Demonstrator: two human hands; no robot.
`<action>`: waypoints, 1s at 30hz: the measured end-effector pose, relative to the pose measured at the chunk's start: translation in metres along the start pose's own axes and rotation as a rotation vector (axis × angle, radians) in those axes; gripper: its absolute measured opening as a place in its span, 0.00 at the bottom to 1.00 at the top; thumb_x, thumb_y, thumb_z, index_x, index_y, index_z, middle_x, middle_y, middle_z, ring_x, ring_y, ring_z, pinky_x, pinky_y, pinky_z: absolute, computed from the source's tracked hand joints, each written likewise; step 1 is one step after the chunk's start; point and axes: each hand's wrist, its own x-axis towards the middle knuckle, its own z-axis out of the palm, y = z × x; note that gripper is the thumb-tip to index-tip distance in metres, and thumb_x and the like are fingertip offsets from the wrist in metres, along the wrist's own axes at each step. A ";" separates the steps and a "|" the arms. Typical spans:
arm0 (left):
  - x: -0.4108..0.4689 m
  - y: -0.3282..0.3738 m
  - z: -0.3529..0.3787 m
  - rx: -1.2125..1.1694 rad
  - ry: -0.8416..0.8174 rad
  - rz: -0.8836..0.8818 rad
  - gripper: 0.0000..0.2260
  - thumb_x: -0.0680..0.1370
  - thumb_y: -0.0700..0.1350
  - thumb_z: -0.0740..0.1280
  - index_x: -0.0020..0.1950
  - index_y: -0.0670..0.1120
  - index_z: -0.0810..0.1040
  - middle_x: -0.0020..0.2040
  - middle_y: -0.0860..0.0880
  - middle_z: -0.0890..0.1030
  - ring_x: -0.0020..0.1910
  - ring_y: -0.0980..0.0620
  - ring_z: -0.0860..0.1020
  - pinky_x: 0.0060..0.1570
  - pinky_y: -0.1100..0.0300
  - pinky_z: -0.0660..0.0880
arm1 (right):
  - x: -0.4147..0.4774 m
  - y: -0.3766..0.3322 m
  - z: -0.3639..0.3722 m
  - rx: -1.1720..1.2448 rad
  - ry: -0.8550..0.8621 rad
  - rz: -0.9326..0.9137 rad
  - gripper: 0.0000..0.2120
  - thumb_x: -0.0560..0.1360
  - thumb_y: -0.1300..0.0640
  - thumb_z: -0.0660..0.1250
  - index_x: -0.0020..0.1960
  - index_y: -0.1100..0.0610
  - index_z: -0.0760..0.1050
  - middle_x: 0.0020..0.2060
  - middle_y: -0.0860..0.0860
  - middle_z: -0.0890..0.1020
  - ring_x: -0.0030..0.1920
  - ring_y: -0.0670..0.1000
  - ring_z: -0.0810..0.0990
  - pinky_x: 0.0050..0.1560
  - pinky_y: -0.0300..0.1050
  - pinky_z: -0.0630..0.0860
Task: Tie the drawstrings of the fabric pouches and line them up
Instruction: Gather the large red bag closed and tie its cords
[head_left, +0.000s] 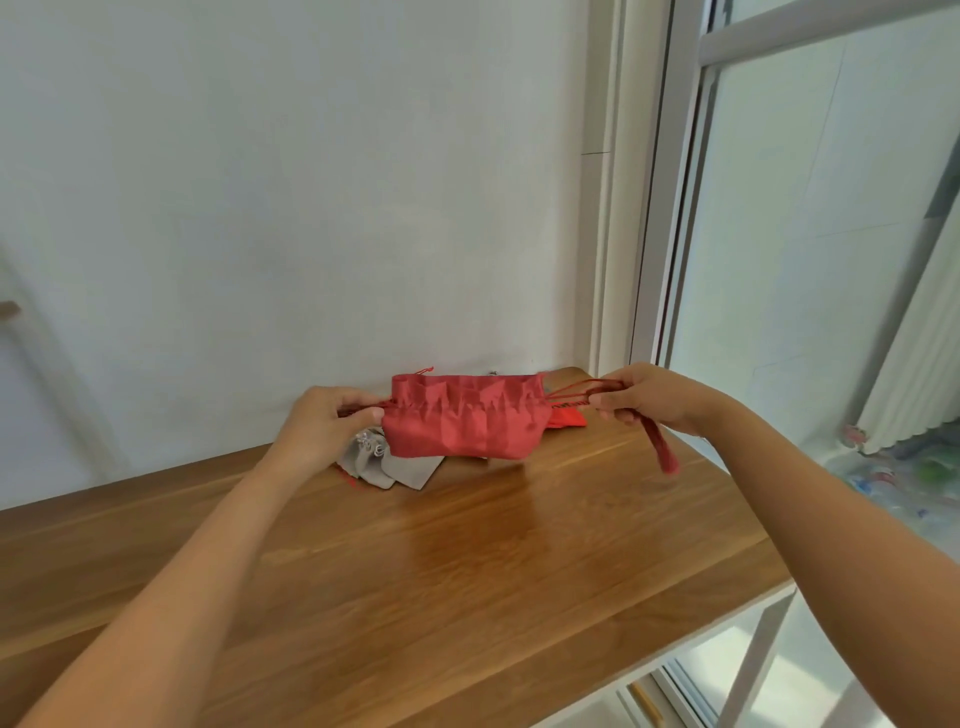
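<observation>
Above table, red pouch crosswise.

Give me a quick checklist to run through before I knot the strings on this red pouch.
1. Left hand pinches the dark red drawstrings where they leave the left side of the red fabric pouch: ok.
2. Right hand grips the cords on the right side: ok.
3. Pouch mouth cinched fully shut: not ok, it is ruffled but still wide.
4. Tassel free of the cords: ok, it dangles below the right hand.
5. Grey fabric pouches on the wooden table tied: cannot tell.
6. Grey pouches lined up: not ok, they overlap in a heap.
</observation>
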 end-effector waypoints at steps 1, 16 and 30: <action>0.000 -0.003 0.000 -0.005 0.049 -0.017 0.05 0.76 0.40 0.71 0.50 0.46 0.84 0.46 0.53 0.84 0.47 0.58 0.80 0.46 0.67 0.72 | -0.001 0.002 0.000 -0.021 0.015 0.023 0.10 0.80 0.57 0.64 0.42 0.59 0.78 0.28 0.52 0.72 0.26 0.47 0.67 0.30 0.38 0.67; 0.000 -0.015 0.006 -0.233 0.067 -0.310 0.16 0.82 0.49 0.59 0.36 0.45 0.73 0.31 0.50 0.68 0.27 0.54 0.65 0.30 0.63 0.64 | 0.017 0.022 0.016 -0.214 0.300 0.162 0.22 0.82 0.45 0.53 0.42 0.62 0.74 0.34 0.52 0.72 0.34 0.50 0.70 0.36 0.43 0.66; 0.001 -0.025 0.005 0.156 0.392 0.005 0.17 0.77 0.49 0.68 0.33 0.40 0.79 0.26 0.47 0.77 0.24 0.50 0.72 0.32 0.57 0.69 | 0.025 0.026 0.013 -0.053 0.567 0.104 0.11 0.81 0.50 0.60 0.57 0.57 0.72 0.48 0.51 0.76 0.47 0.51 0.74 0.45 0.46 0.70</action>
